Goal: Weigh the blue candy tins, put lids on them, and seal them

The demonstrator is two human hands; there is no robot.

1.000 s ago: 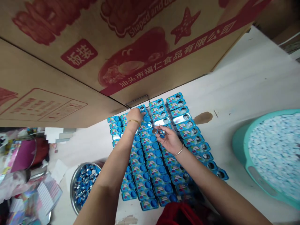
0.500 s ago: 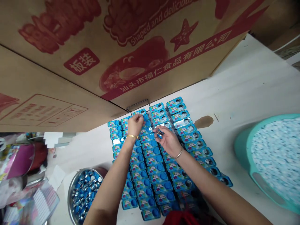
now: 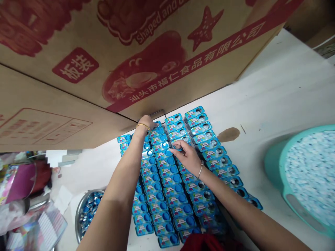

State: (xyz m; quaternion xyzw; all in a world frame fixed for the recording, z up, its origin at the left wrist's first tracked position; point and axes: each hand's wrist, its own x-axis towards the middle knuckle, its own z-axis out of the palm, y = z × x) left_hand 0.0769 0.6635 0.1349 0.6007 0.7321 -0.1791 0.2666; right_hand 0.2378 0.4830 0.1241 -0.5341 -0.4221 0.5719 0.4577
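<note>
My left hand [image 3: 147,122] is at the far end of one column of blue printed tins [image 3: 171,170], its fingertips on the round end of the farthest tin there. Most of its fingers are hidden behind the hand. Over the middle of the rows, my right hand [image 3: 187,157] is closed, with a small silvery round cap [image 3: 177,146] between its curled fingers. In the left columns the tins have blue round caps in their ends. The right columns show round openings, some with pale contents.
Large printed cardboard boxes [image 3: 146,76] stand along the far side. A metal bowl [image 3: 78,216] of loose blue and silver caps is at the left. On the right is a turquoise tub [image 3: 282,164] full of pale small pieces. Papers and packages lie far left.
My left hand has moved away from me to the farthest tin of its column. My right hand stays over the middle rows, its fingers more curled. The view has shifted slightly.
</note>
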